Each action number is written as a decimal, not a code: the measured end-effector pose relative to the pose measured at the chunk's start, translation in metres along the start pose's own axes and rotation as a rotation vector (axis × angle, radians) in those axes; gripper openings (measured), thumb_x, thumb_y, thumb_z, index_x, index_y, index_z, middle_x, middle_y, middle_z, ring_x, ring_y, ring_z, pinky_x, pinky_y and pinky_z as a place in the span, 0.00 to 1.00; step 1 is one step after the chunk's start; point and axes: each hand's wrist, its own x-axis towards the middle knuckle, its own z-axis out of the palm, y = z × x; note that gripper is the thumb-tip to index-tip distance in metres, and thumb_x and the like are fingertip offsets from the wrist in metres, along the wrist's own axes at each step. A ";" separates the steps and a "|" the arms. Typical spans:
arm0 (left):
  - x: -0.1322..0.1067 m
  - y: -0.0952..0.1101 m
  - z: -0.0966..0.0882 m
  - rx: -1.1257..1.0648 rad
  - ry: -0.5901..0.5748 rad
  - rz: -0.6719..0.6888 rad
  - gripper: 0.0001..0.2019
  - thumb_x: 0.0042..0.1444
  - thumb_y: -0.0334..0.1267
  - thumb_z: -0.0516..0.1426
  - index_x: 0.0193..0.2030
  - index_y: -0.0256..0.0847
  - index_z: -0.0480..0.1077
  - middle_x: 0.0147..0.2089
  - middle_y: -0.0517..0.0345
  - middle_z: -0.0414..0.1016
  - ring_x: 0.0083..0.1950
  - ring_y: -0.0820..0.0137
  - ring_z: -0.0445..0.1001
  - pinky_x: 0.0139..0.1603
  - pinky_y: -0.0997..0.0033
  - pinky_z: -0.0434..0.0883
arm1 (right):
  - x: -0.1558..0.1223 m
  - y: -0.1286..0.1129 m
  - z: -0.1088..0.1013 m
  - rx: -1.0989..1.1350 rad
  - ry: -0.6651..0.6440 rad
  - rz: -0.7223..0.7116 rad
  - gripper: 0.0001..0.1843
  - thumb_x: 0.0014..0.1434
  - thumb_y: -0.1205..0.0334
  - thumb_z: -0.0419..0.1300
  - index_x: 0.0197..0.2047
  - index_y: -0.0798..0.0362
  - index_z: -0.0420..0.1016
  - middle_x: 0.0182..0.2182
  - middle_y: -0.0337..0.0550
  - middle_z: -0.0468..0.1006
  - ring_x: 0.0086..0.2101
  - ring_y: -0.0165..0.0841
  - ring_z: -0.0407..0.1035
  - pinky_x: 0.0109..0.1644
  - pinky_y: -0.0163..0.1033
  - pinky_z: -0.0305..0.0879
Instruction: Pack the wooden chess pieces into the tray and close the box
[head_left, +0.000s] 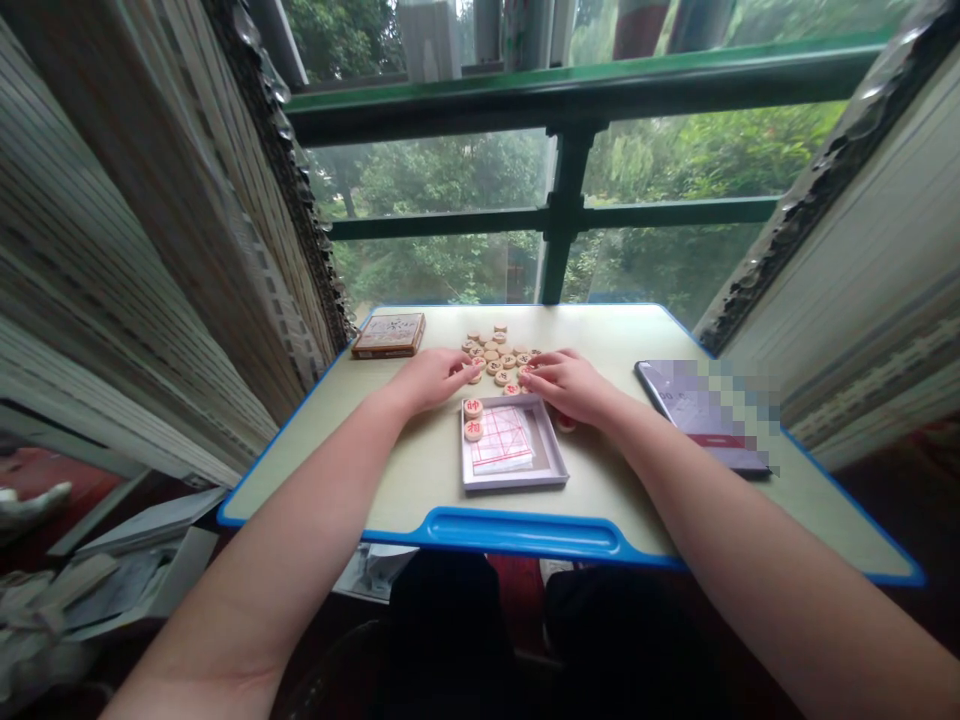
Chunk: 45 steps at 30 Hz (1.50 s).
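Observation:
Round wooden Chinese chess pieces (493, 366) with red or dark characters lie in a loose heap on the table. At the heap's left edge, my left hand (439, 378) has thumb and fingers closed about one Chinese chess piece (476, 371). My right hand (564, 384) reaches in from the other side, its fingertips around a red-marked Chinese chess piece (526, 371). In front of the heap is a shallow white box tray (556, 455). Two red-character pieces (473, 419) sit at its left side, beside a folded paper board (504, 440) with red lines.
A brown box lid (389, 335) lies at the table's far left. On the right lies a dark tablet (701, 420), partly pixelated. Another piece (566, 423) is partly under my right hand. The table (315, 470) has a blue rim and stands against a green-framed window between curtains.

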 end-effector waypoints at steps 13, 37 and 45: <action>-0.001 0.000 0.000 0.073 0.009 -0.011 0.20 0.58 0.49 0.47 0.37 0.38 0.75 0.38 0.51 0.78 0.38 0.65 0.73 0.40 0.69 0.67 | -0.001 -0.001 -0.003 0.058 0.013 -0.008 0.27 0.64 0.45 0.44 0.38 0.48 0.82 0.47 0.44 0.77 0.47 0.40 0.66 0.53 0.47 0.57; -0.001 0.000 0.000 0.059 0.009 0.008 0.19 0.58 0.49 0.48 0.37 0.40 0.75 0.38 0.52 0.77 0.37 0.65 0.72 0.38 0.69 0.66 | -0.006 -0.016 -0.013 0.140 0.123 -0.019 0.24 0.65 0.49 0.44 0.44 0.50 0.79 0.48 0.46 0.76 0.51 0.40 0.64 0.56 0.48 0.56; -0.001 -0.001 0.000 0.043 0.018 0.015 0.18 0.58 0.48 0.48 0.38 0.40 0.76 0.38 0.53 0.77 0.38 0.65 0.72 0.39 0.69 0.66 | -0.011 -0.034 -0.020 0.219 -0.074 -0.202 0.18 0.61 0.53 0.53 0.32 0.50 0.82 0.41 0.43 0.80 0.46 0.39 0.66 0.55 0.46 0.55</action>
